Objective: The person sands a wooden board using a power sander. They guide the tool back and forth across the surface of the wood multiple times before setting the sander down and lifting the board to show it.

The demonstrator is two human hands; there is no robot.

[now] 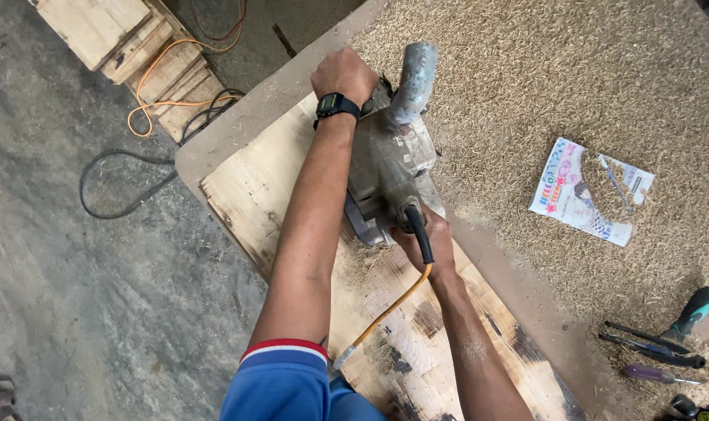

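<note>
Two hands are gripping a grey electric planer [389, 168] that is resting on a worn wooden board [417, 343] lying on the tabletop [526, 78]. The left hand [343, 74], a black watch [336, 105] on its wrist, is clasping the planer's front knob, grip wrapped tight. The right hand [428, 238] is closing around the rear handle, beside the orange cord [389, 312]. Shavings are covering the tabletop near a printed booklet [580, 195] and screwdrivers [654, 351].

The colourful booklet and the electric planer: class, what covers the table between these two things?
In the head view, only a thick layer of wood shavings lies between the electric planer and the colourful booklet; no tools.
</note>
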